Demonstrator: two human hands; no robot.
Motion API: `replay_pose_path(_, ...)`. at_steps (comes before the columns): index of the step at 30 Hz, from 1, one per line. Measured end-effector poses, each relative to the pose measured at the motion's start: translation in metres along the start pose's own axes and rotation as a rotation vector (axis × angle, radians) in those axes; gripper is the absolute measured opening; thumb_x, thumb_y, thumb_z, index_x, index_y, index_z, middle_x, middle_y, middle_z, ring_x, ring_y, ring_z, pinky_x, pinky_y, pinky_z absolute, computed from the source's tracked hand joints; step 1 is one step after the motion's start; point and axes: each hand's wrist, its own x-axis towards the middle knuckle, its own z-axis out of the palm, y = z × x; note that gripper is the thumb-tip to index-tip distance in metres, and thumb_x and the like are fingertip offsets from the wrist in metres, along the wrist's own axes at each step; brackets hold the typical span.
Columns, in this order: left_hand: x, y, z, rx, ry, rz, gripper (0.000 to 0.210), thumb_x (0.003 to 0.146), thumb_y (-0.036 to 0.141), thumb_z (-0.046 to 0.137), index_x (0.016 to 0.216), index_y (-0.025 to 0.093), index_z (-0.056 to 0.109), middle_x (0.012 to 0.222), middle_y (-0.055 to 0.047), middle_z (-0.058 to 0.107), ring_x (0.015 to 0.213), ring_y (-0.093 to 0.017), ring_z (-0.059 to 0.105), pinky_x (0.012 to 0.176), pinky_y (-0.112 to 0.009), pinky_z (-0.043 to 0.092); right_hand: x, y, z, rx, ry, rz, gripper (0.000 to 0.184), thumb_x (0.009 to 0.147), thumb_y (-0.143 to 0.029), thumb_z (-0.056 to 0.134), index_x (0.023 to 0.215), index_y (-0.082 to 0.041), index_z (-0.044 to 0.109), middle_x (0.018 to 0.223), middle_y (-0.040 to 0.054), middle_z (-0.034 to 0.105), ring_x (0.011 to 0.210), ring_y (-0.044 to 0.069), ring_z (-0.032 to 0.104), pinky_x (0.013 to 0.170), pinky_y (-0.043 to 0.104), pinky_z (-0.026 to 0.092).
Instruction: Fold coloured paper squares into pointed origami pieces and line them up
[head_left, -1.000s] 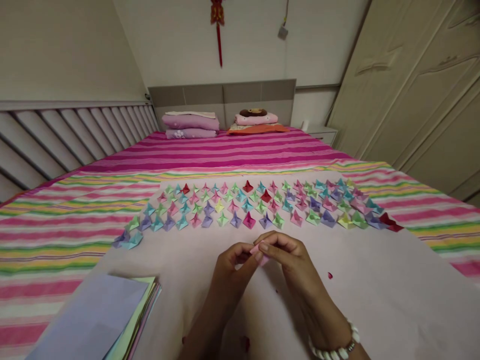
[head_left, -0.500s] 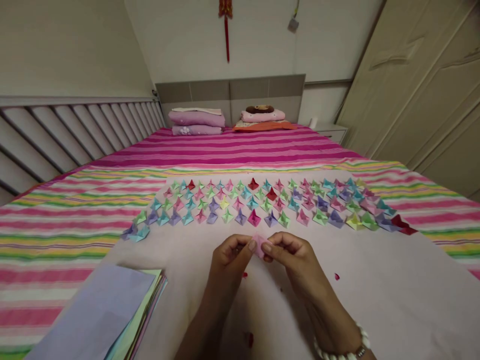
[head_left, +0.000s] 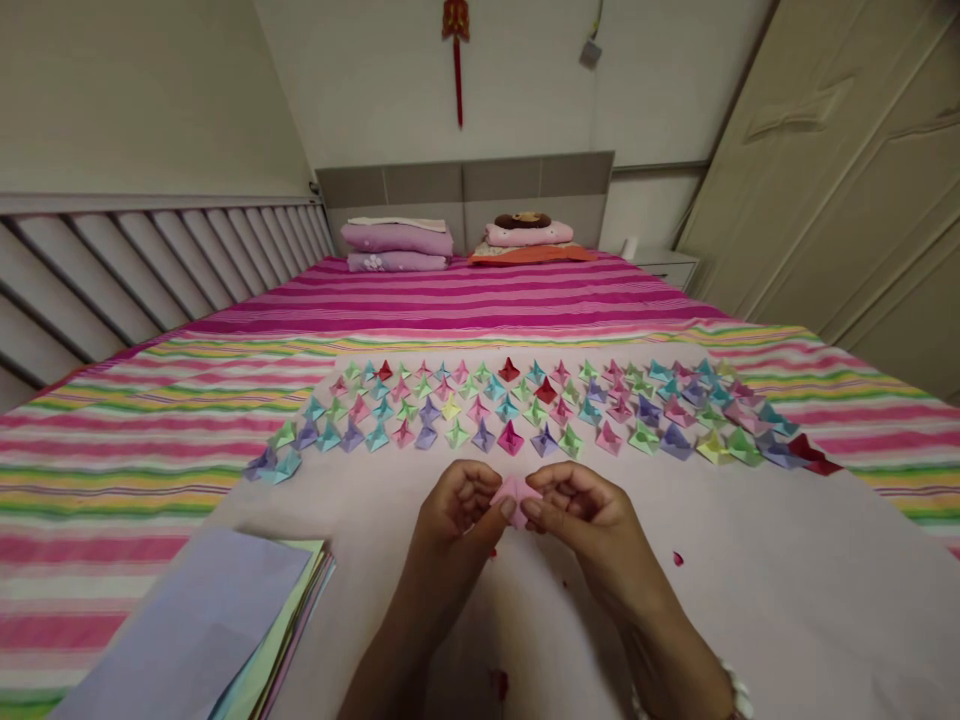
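Between my hands is a small piece of folded pink paper (head_left: 515, 492), with a crease down its middle. My left hand (head_left: 463, 518) pinches its left side, thumb in front and fingers curled behind. On the right side, my right hand (head_left: 581, 510) grips it the same way; a white bracelet circles that wrist. Beyond my hands, several rows of small folded paper boats (head_left: 511, 437) in pink, green, blue, purple, yellow and red stand on a pale sheet (head_left: 390, 540).
A stack of coloured paper (head_left: 202, 610), purple on top, lies at my left. Small red scraps (head_left: 678, 559) are scattered near my arms. The sheet rests on a striped bed (head_left: 90, 440). Folded bedding (head_left: 397, 240) sits by the headboard (head_left: 420, 185), and a slatted rail (head_left: 135, 260) runs along the left.
The pink paper now appears wider and more opened out between my fingers. My hands have drawn slightly apart, both still holding it. The view has shifted a little.
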Motion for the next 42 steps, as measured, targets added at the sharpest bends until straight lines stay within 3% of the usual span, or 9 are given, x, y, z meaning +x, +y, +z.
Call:
replay_pose_path(8, 0.006, 0.001, -0.014, 0.055, -0.157, -0.150, 0.024, 0.076, 0.031, 0.073, 0.085, 0.019, 0.054, 0.071, 0.002, 0.064, 0.062, -0.010, 0.058, 0.055, -0.019, 0.044, 0.005, -0.002, 0.001, -0.032, 0.028, 0.020, 0.025, 0.060, -0.029, 0.088, 0.076, -0.018, 0.072, 0.054, -0.0017, 0.066, 0.051, 0.010, 0.059, 0.052, 0.021, 0.046)
replay_pose_path(13, 0.007, -0.002, -0.017, 0.105, -0.171, -0.156, 0.020, 0.079, 0.029, 0.070, 0.086, 0.019, 0.054, 0.074, 0.000, 0.067, 0.070, -0.012, 0.063, 0.062, -0.022, 0.047, 0.005, -0.002, 0.002, -0.007, 0.011, 0.036, 0.024, 0.059, -0.025, 0.089, 0.073, -0.018, 0.071, 0.053, -0.0024, 0.066, 0.050, 0.009, 0.058, 0.052, 0.020, 0.044)
replay_pose_path(18, 0.008, -0.001, -0.017, 0.096, -0.206, -0.123, 0.016, 0.081, 0.028, 0.068, 0.085, 0.018, 0.056, 0.069, 0.002, 0.063, 0.064, -0.010, 0.056, 0.061, -0.022, 0.045, 0.004, -0.003, 0.002, 0.012, -0.052, 0.085, 0.024, 0.061, -0.027, 0.087, 0.076, -0.018, 0.072, 0.053, -0.0015, 0.067, 0.050, 0.010, 0.059, 0.052, 0.020, 0.046)
replay_pose_path(24, 0.008, -0.003, -0.015, 0.053, -0.244, -0.138, 0.015, 0.082, 0.029, 0.066, 0.084, 0.018, 0.056, 0.073, 0.001, 0.065, 0.067, -0.010, 0.058, 0.062, -0.022, 0.043, 0.005, -0.003, 0.002, 0.050, -0.027, 0.113, 0.023, 0.059, -0.027, 0.088, 0.072, -0.017, 0.073, 0.055, 0.0007, 0.070, 0.050, 0.011, 0.061, 0.052, 0.021, 0.046)
replay_pose_path(34, 0.003, -0.003, -0.001, 0.030, -0.099, -0.120, 0.017, 0.077, 0.030, 0.072, 0.078, 0.017, 0.060, 0.065, 0.000, 0.067, 0.060, -0.013, 0.063, 0.052, -0.022, 0.041, 0.002, -0.003, 0.005, 0.102, -0.057, 0.107, 0.014, 0.066, -0.023, 0.084, 0.073, -0.018, 0.074, 0.060, 0.0022, 0.073, 0.052, 0.012, 0.063, 0.053, 0.022, 0.048)
replay_pose_path(42, 0.003, 0.001, -0.005, -0.049, -0.131, -0.086, 0.004, 0.077, 0.022, 0.068, 0.077, 0.018, 0.070, 0.064, 0.000, 0.069, 0.061, -0.012, 0.062, 0.056, -0.023, 0.046, 0.002, -0.003, 0.003, 0.137, -0.066, 0.070, 0.008, 0.065, -0.017, 0.081, 0.070, -0.019, 0.076, 0.059, 0.0008, 0.071, 0.052, 0.011, 0.063, 0.054, 0.021, 0.049)
